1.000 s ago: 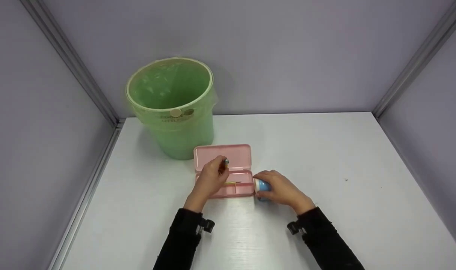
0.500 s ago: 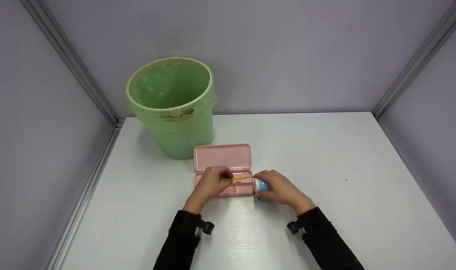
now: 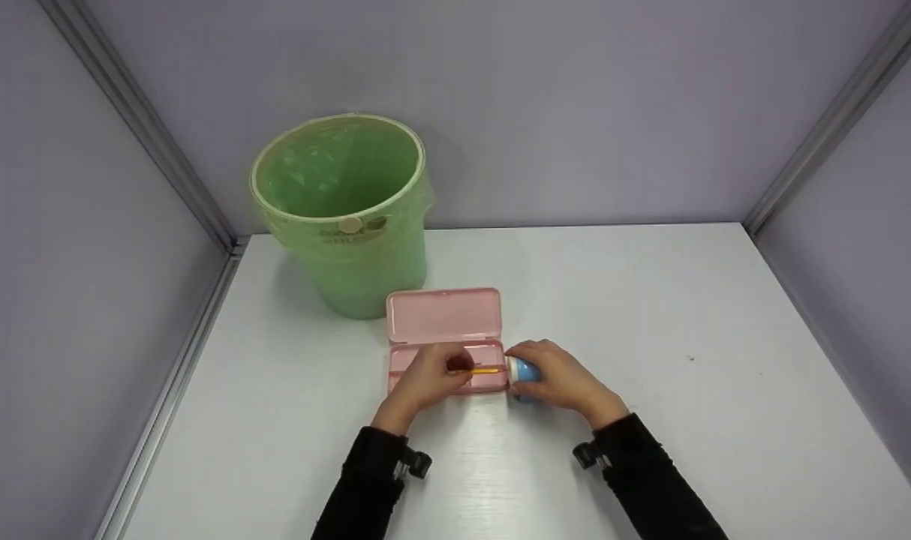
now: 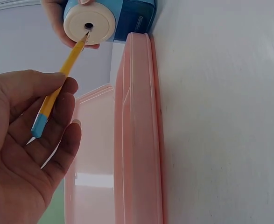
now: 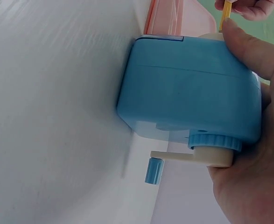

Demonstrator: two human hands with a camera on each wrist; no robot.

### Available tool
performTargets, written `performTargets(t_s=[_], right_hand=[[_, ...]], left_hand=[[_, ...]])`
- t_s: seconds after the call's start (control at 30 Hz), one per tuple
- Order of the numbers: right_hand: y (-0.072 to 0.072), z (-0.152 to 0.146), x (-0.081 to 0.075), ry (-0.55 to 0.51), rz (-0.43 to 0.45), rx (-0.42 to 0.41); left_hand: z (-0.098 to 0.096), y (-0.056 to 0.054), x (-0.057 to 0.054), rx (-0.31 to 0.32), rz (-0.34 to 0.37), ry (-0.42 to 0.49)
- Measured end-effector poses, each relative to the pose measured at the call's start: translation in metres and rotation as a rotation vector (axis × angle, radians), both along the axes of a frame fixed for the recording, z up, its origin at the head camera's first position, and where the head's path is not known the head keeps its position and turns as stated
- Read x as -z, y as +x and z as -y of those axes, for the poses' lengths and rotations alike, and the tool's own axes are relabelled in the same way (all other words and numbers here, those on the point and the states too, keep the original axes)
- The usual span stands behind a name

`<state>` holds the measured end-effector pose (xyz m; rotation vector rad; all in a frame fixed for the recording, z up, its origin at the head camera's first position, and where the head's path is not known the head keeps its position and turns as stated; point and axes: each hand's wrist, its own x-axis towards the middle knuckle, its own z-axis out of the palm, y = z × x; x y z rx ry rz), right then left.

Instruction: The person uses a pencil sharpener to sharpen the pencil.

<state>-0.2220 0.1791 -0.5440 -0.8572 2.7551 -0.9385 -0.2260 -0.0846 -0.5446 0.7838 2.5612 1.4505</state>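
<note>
Between thumb and fingers my left hand (image 3: 430, 377) pinches a yellow pencil (image 4: 71, 63) with a blue end. Its sharpened tip points at the hole in the cream face of a blue pencil sharpener (image 5: 188, 88), at or just short of the opening. My right hand (image 3: 563, 377) grips the sharpener from above and holds it on the table. A cream crank with a blue knob sticks out of its back, seen in the right wrist view. Beneath the left hand lies an open pink pencil case (image 3: 444, 315), its right end close to the sharpener.
Behind the case, to the left, stands a tall green bin (image 3: 358, 255) with a liner. Panels wall in the white table (image 3: 620, 300) at the back and both sides. Small dark specks (image 3: 690, 358) lie on the right.
My left hand has turned the pencil level, then brought it down and right from over the case to the sharpener's face. The right hand and sharpener have stayed put.
</note>
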Motion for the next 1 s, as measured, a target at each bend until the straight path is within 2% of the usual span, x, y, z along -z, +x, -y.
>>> performTargets(t_s=[0.3,0.53,0.67,0.77,1.0], right_hand=[[0.0,-0.001,0.001,0.005,-0.006,0.0],[0.001,-0.001,0.0,0.005,0.012,0.01],[0.002,-0.001,-0.002,0.024,0.0,0.016],[0.004,-0.002,-0.003,0.045,-0.019,0.014],[0.008,-0.001,0.001,0.127,-0.1,0.01]], left_hand=[[-0.012,0.002,0.001,0.013,-0.001,-0.009],[-0.025,0.003,0.004,0.007,-0.077,-0.109],[-0.03,0.005,0.004,0.005,-0.147,-0.192],[-0.033,0.007,0.005,0.002,-0.225,-0.273],[-0.037,0.012,0.008,-0.11,-0.384,-0.427]])
